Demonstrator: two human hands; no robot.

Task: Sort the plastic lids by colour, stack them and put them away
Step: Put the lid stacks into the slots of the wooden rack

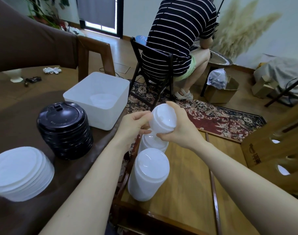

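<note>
1. While both hands meet in mid-air past the table edge, the right hand (177,131) is clamped around a short stack of white lids (162,120), thumb under and fingers over its rim; the left hand (133,123) pinches the stack's near-left edge.
2. Judged by look, these lids are thin, light, slightly flexible and smooth, so a grip across the rim should hold better than pressure on the domed top.
3. Below the hands, two taller white stacks (149,173) stand upright.
4. Left of the left hand sit a black lid stack (65,130) and, nearer the wearer, a flat white stack (21,172); a white bin (97,99) lies beyond, lids inside.
5. These rest on a brown-covered table (14,119); a patterned rug (212,114) and a seated person (175,39) are beyond.
</note>
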